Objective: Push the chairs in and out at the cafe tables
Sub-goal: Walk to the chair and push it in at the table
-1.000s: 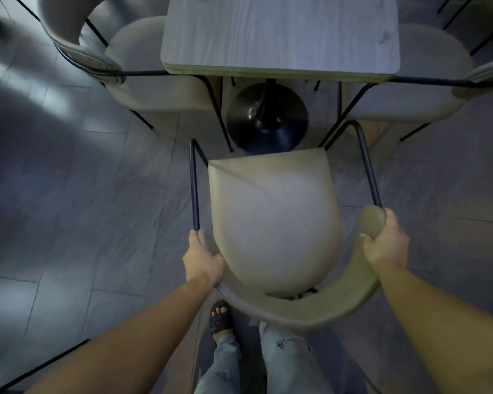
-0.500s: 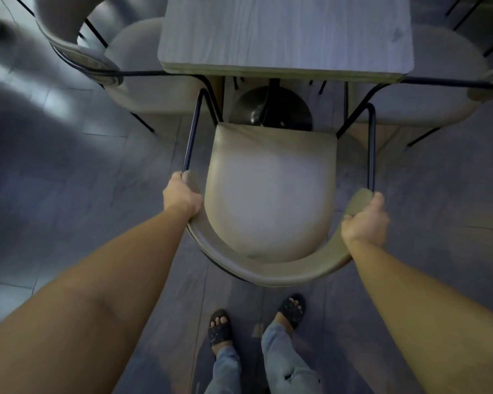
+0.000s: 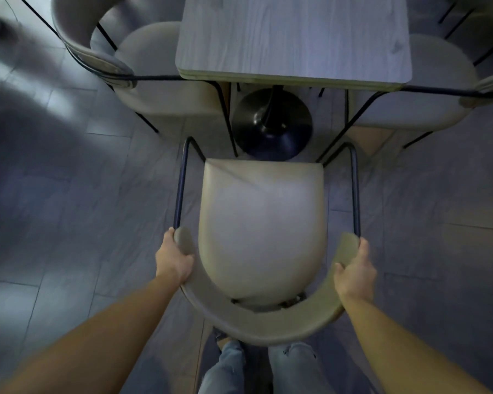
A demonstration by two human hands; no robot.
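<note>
A beige padded chair [image 3: 261, 223] with a curved backrest and thin black metal arms stands directly in front of me, facing the grey wood-grain cafe table [image 3: 293, 35]. Its seat front lies just short of the table's black round base [image 3: 272, 123], clear of the tabletop. My left hand [image 3: 172, 258] grips the left end of the curved backrest. My right hand [image 3: 355, 270] grips the right end. My legs in pale jeans show below the backrest.
Two matching chairs sit at the table's sides, one at the left [image 3: 160, 81] and one at the right [image 3: 427, 89], both partly under the tabletop. Their black legs angle in near the held chair's front corners. Grey tiled floor [image 3: 69, 209] spreads on both sides.
The chair was pushed in under the table edge half a second ago; now it has come back toward me, with the base exposed again. Both hands kept their grip.
</note>
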